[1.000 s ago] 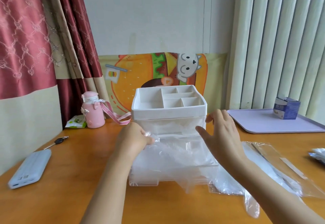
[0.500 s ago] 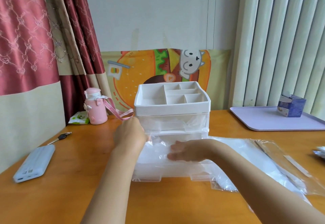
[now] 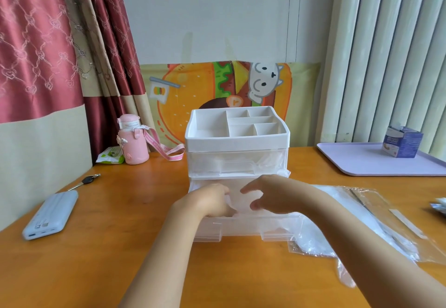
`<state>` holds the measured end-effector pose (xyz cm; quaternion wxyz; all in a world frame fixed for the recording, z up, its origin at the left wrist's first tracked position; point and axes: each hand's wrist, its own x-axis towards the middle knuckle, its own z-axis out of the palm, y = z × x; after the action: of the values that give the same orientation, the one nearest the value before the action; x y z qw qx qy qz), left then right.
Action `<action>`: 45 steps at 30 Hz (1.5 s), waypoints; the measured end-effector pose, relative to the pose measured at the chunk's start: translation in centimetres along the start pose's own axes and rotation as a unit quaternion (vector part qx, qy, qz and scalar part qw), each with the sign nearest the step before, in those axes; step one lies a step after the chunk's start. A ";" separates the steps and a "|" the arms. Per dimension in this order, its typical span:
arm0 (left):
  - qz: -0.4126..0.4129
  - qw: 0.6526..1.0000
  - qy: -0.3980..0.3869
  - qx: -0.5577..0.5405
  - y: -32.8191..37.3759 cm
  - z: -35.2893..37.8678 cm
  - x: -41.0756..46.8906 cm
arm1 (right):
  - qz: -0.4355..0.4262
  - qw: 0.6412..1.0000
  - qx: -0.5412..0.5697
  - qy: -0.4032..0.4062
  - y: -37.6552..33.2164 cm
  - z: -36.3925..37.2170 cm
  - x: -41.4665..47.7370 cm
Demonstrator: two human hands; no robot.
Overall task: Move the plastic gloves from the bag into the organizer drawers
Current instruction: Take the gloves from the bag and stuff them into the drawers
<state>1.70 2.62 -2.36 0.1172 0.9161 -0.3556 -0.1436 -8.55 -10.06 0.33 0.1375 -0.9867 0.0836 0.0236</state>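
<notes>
Both hands are in the pulled-out lower drawer [image 3: 241,229] of the organizer: the left hand [image 3: 210,201] curls on the plastic gloves [image 3: 238,202] lying directly under it, the right hand [image 3: 272,194] bends just beside them, and whether it grasps them I cannot tell.

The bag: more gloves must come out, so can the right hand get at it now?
Likely yes: the bag lies right of the open drawer, close beside the right hand and under its forearm.
</notes>
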 end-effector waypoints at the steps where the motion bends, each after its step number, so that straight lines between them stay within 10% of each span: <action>1: 0.000 1.000 0.001 0.002 0.0 0.1 0.1 | 0.011 1.000 -0.005 0.000 0.1 -0.2 -0.4; 24: -0.030 0.998 -0.008 0.047 1.0 -1.7 -1.2 | 0.060 0.976 -0.170 -0.125 0.0 1.2 4.5; 33: -0.071 0.996 -0.001 0.052 1.9 -1.1 -1.2 | -0.065 0.996 0.043 0.039 2.7 -3.2 -3.7; 36: -0.067 0.989 0.132 -0.001 3.2 -2.3 -2.4 | -0.048 0.988 0.099 0.111 6.5 -4.3 -6.9; 40: 0.083 0.937 0.331 -0.074 7.8 -1.6 -4.9 | 0.057 0.976 0.053 0.203 12.8 -3.5 -8.8; 45: 0.223 0.922 0.261 -0.178 13.9 3.6 -5.4 | 0.117 0.980 0.026 0.156 18.5 -0.3 -9.3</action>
<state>-11.92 -4.09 -0.38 0.3963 0.7819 -0.4761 0.0692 -20.91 -26.24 -3.69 0.1447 -0.9577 0.2194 -0.1169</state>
